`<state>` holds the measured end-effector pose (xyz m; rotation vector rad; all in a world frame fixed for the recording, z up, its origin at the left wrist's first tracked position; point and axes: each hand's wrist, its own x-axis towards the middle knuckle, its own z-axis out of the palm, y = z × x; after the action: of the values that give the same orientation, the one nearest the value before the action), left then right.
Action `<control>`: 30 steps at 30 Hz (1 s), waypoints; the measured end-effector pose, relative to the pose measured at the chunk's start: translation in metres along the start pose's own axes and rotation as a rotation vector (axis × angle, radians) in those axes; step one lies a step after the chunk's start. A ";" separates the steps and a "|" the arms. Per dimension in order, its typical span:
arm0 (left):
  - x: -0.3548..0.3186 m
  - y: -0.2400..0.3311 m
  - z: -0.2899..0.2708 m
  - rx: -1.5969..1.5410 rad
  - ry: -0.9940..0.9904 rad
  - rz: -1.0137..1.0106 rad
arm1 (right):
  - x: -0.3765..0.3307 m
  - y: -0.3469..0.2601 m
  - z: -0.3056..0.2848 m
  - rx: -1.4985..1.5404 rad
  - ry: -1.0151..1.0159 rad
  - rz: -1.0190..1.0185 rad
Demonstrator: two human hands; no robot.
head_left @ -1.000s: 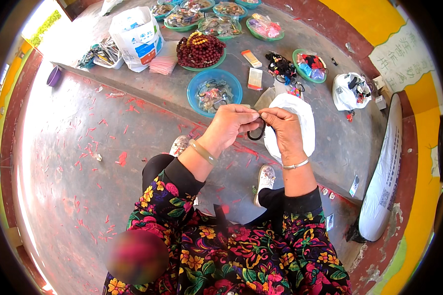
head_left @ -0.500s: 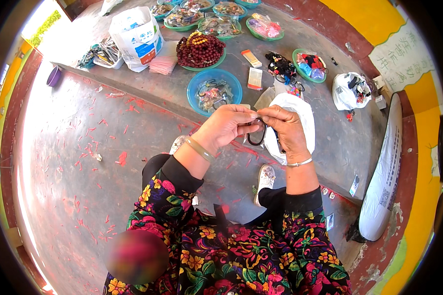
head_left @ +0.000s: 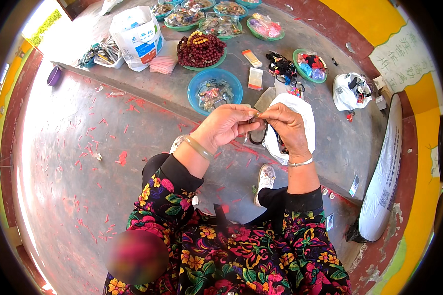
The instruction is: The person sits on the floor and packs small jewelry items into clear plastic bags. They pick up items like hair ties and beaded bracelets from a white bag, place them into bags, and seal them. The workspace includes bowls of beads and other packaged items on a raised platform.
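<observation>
A: Grey concrete ledge (head_left: 172, 93) fills the upper half of the frame, loaded with dishes; below it runs the red-flecked floor (head_left: 69, 162). Biggest things on the ledge are the white printed bag (head_left: 135, 34) at upper left and the white plastic bag (head_left: 293, 123) just behind the hands.

B: And the bowls?

A: Green dish of dark red beads (head_left: 200, 50) at top centre, then the blue bowl (head_left: 215, 91) of bagged bits right above the hands.

B: What is the work at this point?

A: Both hands meet at frame centre. The left hand (head_left: 226, 125) has its fingers drawn together, pinching the top of a dark bead loop (head_left: 257, 136); the right hand (head_left: 288, 127) pinches the same loop from the other side, fingers curled. The loop hangs between them, in front of the white plastic bag. I judge it a threading or knotting step; the finest detail at the fingertips is too small to tell.

B: What does the next move call for?

A: Probably a steady pinch on both ends and a small, exact pull, so nothing slips off the loop.

B: Any change from half a second ago?

A: Little. The hands stay together in the same spot; the left fingers seem closed further over the loop's top.
</observation>
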<state>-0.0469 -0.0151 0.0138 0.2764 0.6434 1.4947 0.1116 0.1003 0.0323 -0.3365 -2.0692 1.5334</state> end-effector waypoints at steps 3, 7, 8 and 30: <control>0.000 0.000 0.001 -0.015 -0.003 0.003 | 0.001 -0.003 0.001 -0.003 0.012 -0.004; 0.001 0.004 0.003 -0.050 -0.013 -0.040 | 0.000 -0.003 0.000 -0.065 0.021 -0.010; 0.001 0.007 0.005 -0.061 -0.012 -0.066 | 0.000 -0.003 0.000 -0.081 0.022 -0.012; 0.003 -0.004 0.009 0.233 0.169 0.182 | 0.003 -0.006 -0.005 0.368 0.179 0.239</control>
<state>-0.0383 -0.0106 0.0183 0.3989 0.9515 1.6302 0.1125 0.1035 0.0395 -0.5707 -1.6149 1.9083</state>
